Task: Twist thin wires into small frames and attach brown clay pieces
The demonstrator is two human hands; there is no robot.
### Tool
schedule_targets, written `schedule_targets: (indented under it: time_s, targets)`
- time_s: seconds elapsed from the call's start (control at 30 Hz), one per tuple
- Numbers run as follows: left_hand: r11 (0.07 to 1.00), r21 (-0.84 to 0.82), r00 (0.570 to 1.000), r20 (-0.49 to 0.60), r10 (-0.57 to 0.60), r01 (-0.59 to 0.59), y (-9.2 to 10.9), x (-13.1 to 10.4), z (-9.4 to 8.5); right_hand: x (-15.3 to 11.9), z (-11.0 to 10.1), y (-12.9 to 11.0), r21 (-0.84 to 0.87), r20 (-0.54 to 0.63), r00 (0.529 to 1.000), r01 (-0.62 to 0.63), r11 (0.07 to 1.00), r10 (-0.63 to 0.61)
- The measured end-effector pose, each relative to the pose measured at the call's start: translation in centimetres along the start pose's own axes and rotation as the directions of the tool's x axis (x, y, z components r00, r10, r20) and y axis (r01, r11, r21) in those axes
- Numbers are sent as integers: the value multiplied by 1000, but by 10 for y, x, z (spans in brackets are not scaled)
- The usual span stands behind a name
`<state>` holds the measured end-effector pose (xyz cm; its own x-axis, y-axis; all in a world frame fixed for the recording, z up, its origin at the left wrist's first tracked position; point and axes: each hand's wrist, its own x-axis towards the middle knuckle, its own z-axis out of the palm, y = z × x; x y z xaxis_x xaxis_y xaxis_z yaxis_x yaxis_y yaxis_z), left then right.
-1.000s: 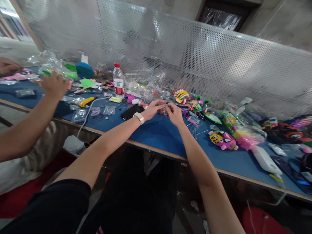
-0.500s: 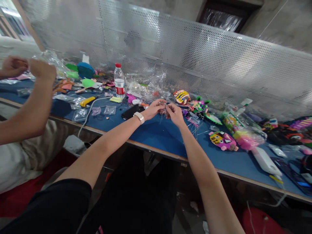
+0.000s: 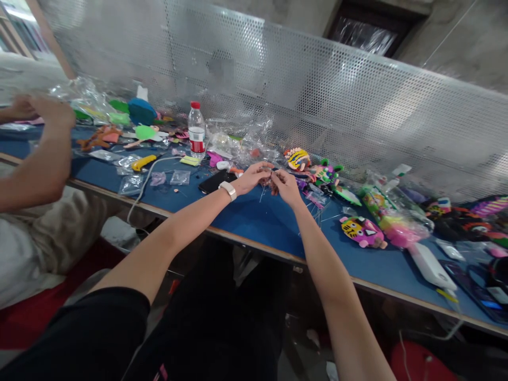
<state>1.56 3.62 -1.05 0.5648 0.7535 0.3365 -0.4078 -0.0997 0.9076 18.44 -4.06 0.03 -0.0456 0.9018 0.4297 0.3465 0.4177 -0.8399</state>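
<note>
Over the blue table [image 3: 238, 222] my left hand [image 3: 254, 177] and my right hand [image 3: 286, 188] meet at the fingertips. Both are closed in a pinch around something small, with thin clear strands hanging below it; its kind is too small and blurred to make out. A white band is on my left wrist. Just left of my left hand lies a black phone-like slab [image 3: 214, 181]. Behind my right hand are a striped yellow craft piece [image 3: 297, 157] and a green and purple one [image 3: 326, 170].
A water bottle [image 3: 196, 131] with a red cap stands behind. A yellow cutter [image 3: 143, 162] and small plastic bags lie left. A pink and yellow animal face [image 3: 363, 232] and a white device [image 3: 431, 267] lie right. At far left another person's arm [image 3: 43, 153] reaches over the table.
My hands stay pinched together in nearly the same place. The other person's hands have shifted left and slightly down. The view has tilted a little.
</note>
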Motion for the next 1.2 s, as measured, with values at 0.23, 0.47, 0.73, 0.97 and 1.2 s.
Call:
schedule_targets:
  time_s: [0.23,0.47,0.73,0.97,1.2]
  targets:
    - [998,-59,1000,-13,-22,22,-1,1,-1,2,1,0,16,0,1000,-8,1000,8]
    - [998,-55,999,-16,-36,35,-1,0,-1,1,1,-1,30,-6,1000,-17,999,17]
    - [998,-57,999,-20,-28,27,0,0,0,0,1,0,30,-6,1000,-2,1000,2]
    - [999,-39,999,-29,-25,23,4,-1,3,1,3,0,57,-15,1000,27,998,-26]
    - [999,-51,999,-28,-20,19,1,1,1,-1,5,1,12,-42,998,54,998,-53]
